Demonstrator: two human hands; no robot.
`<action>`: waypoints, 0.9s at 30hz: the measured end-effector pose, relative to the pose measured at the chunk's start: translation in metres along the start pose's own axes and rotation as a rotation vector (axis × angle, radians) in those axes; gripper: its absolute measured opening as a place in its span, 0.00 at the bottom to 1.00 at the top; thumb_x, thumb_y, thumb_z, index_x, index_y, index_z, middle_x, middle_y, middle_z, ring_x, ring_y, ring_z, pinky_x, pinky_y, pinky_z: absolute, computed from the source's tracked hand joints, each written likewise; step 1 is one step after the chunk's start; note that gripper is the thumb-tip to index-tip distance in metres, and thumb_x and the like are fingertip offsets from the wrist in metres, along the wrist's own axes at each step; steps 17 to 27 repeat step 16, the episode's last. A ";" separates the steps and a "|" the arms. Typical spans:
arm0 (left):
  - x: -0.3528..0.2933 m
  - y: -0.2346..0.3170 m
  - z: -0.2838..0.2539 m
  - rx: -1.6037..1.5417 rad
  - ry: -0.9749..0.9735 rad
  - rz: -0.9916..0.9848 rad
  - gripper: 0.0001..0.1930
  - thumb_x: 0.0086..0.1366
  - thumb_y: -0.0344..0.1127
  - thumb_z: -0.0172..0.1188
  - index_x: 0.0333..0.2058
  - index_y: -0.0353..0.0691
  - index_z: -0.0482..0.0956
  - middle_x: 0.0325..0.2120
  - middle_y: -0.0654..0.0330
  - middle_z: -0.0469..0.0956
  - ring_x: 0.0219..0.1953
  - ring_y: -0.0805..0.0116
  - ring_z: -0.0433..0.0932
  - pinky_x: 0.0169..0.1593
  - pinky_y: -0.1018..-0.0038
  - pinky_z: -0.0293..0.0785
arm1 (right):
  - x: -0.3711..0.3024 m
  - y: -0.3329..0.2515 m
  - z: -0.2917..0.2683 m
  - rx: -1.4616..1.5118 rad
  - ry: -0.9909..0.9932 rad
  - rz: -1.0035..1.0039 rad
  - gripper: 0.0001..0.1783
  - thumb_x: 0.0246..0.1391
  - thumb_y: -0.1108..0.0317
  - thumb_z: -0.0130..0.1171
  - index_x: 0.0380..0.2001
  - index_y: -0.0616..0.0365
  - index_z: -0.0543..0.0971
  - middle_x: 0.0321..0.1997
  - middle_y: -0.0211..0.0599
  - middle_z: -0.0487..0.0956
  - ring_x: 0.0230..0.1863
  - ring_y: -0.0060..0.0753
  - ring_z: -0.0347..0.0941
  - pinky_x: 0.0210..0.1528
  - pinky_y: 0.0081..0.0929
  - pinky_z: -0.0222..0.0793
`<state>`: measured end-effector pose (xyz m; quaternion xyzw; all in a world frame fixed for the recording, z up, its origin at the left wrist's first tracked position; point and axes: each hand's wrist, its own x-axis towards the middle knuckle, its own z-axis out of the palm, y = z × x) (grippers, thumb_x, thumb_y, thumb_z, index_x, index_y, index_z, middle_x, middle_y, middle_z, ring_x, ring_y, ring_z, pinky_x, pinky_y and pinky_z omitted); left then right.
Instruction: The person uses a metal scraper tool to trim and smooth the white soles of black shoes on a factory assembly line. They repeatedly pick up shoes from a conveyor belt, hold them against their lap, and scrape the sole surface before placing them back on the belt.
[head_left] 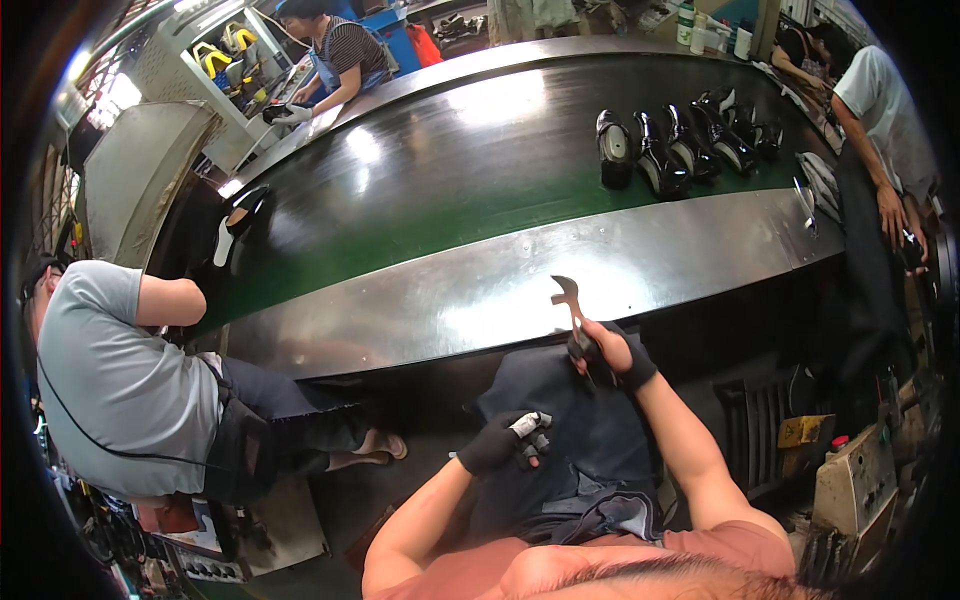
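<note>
My right hand (605, 355), in a black fingerless glove, grips a pair of metal lasting pincers (568, 292). Their curved head points up over the near metal edge of the conveyor table. Lower and to the left, my left hand (508, 442) hovers above my lap, also in a black glove. White wrapping shows around its fingers, which are curled; whether anything lies inside them is hidden. Dark cloth (570, 400) covers my legs beneath both hands.
A dark conveyor belt (450, 170) with a metal border (420, 325) runs ahead. Several glossy black shoes (662, 155) stand at its right, another shoe (235, 225) at its left. Co-workers sit left (130, 370), right (885, 140) and far side (345, 60). A machine box (855, 480) stands lower right.
</note>
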<state>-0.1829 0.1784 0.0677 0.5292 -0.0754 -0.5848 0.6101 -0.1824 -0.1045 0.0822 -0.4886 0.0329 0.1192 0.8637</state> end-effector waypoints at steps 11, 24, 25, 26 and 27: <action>-0.005 -0.008 0.006 -0.028 0.089 0.043 0.21 0.72 0.46 0.47 0.53 0.34 0.71 0.32 0.56 0.78 0.26 0.65 0.80 0.32 0.72 0.77 | 0.036 0.021 0.002 -0.145 -0.210 0.309 0.28 0.67 0.44 0.40 0.29 0.57 0.75 0.20 0.33 0.75 0.21 0.23 0.72 0.27 0.21 0.69; -0.012 0.002 0.007 0.064 0.078 0.052 0.22 0.72 0.46 0.49 0.55 0.35 0.69 0.36 0.55 0.78 0.30 0.67 0.80 0.35 0.73 0.78 | 0.052 0.031 0.007 -0.193 -0.185 0.381 0.29 0.66 0.42 0.41 0.30 0.57 0.76 0.21 0.33 0.76 0.21 0.23 0.73 0.27 0.21 0.70; -0.012 0.002 0.007 0.064 0.078 0.052 0.22 0.72 0.46 0.49 0.55 0.35 0.69 0.36 0.55 0.78 0.30 0.67 0.80 0.35 0.73 0.78 | 0.052 0.031 0.007 -0.193 -0.185 0.381 0.29 0.66 0.42 0.41 0.30 0.57 0.76 0.21 0.33 0.76 0.21 0.23 0.73 0.27 0.21 0.70; -0.012 0.002 0.007 0.064 0.078 0.052 0.22 0.72 0.46 0.49 0.55 0.35 0.69 0.36 0.55 0.78 0.30 0.67 0.80 0.35 0.73 0.78 | 0.052 0.031 0.007 -0.193 -0.185 0.381 0.29 0.66 0.42 0.41 0.30 0.57 0.76 0.21 0.33 0.76 0.21 0.23 0.73 0.27 0.21 0.70; -0.012 0.002 0.007 0.064 0.078 0.052 0.22 0.72 0.46 0.49 0.55 0.35 0.69 0.36 0.55 0.78 0.30 0.67 0.80 0.35 0.73 0.78 | 0.052 0.031 0.007 -0.193 -0.185 0.381 0.29 0.66 0.42 0.41 0.30 0.57 0.76 0.21 0.33 0.76 0.21 0.23 0.73 0.27 0.21 0.70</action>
